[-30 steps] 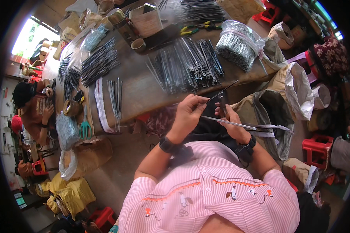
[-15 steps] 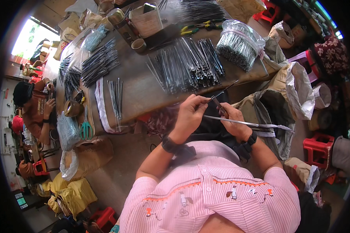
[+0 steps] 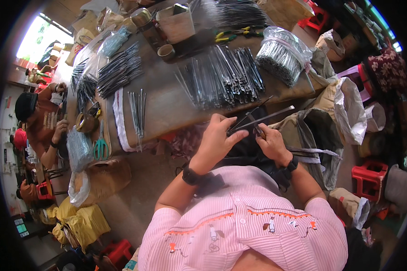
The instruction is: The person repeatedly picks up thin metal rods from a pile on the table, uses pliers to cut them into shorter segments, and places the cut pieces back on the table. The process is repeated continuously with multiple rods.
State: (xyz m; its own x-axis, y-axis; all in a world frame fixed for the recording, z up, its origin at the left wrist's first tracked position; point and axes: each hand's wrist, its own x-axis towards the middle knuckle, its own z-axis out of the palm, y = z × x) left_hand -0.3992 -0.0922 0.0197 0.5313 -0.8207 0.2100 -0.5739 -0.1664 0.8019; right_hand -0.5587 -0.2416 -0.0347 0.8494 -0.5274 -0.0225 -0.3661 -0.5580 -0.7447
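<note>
My left hand (image 3: 219, 141) is in front of the table edge, its thumb and forefinger apart. A thin grey metal strip (image 3: 276, 113) slants up to the right, its lower end between that thumb and forefinger; whether they touch it I cannot tell. My right hand (image 3: 272, 143) is closed round a dark tool with a brownish handle (image 3: 259, 131), whose kind is not clear. A narrow dark rod (image 3: 262, 103) crosses near the strip. Just beyond my hands, a wide row of metal strips (image 3: 228, 77) lies on the table (image 3: 163, 106).
A bagged bundle of strips (image 3: 280, 58) stands at the table's right. Green-handled pliers (image 3: 224, 37), a cup (image 3: 166, 52), and teal scissors (image 3: 101, 147) lie farther off. Open sacks (image 3: 346, 108) and a red stool (image 3: 369, 179) are on my right. A co-worker (image 3: 45, 122) sits at far left.
The strip's far end has swung up from low right to upper right. My left thumb and forefinger, pinched together before, have parted. My right hand still grips the tool.
</note>
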